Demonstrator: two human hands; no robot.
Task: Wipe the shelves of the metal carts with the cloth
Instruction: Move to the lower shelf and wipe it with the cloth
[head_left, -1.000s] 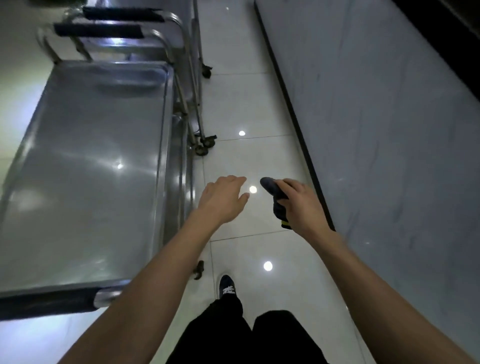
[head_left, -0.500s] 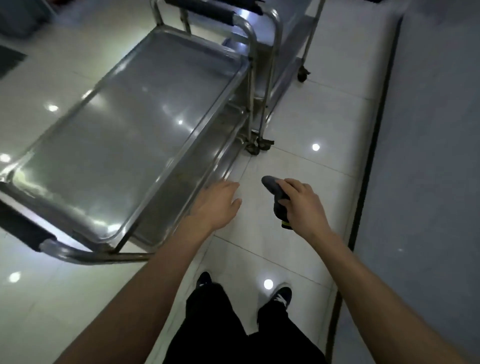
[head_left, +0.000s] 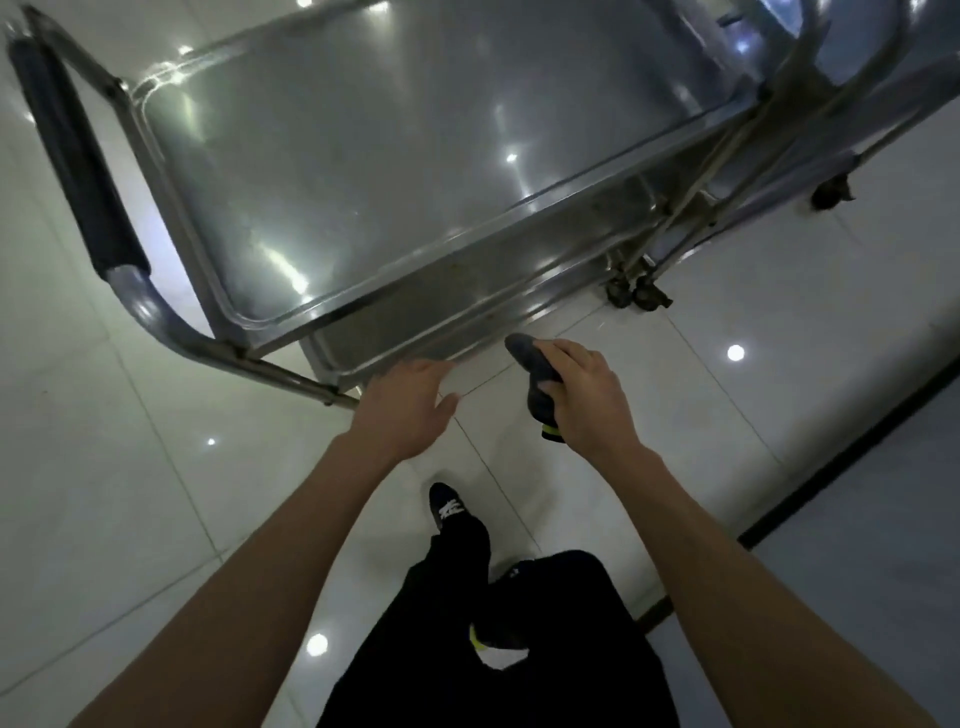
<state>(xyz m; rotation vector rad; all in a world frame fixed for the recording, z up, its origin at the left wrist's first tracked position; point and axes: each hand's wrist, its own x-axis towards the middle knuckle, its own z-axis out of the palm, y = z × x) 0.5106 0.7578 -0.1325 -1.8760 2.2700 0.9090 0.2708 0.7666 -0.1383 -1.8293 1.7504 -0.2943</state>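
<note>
So the shiny stainless steel cart (head_left: 395, 171) fills the far half of the view, sitting at an angle on the glossy white tiled floor (head_left: 130, 493). Its flat top shelf (head_left: 363, 156) is bare metal with ceiling lights reflecting off it, and you can see a strip of the lower metal shelf (head_left: 467, 306) poking out along the near edge underneath. At the far left there's the cart's tubular push handle with a black padded grip (head_left: 72, 171). A second metal cart (head_left: 810, 62) is jammed right up against the first at the far right, and their small dark caster wheels (head_left: 636, 293) sit close together on the floor.

The left hand (head_left: 410, 405) is out in front with the fingers relaxed and loosely spread, holding nothing, just beside the near rim of the lower shelf. Can't tell if it's actually touching the rim or not.

The right hand (head_left: 587, 397) has its fingers curled round a dark grey cloth with a yellow-green edge (head_left: 535, 374), which bunches out to the left of the hand. The cloth is in the air over the floor, near the cart's lower shelf but not on it.

Closer in, you've got black trousers (head_left: 498, 649) and a black shoe with white markings (head_left: 449, 506).
</note>
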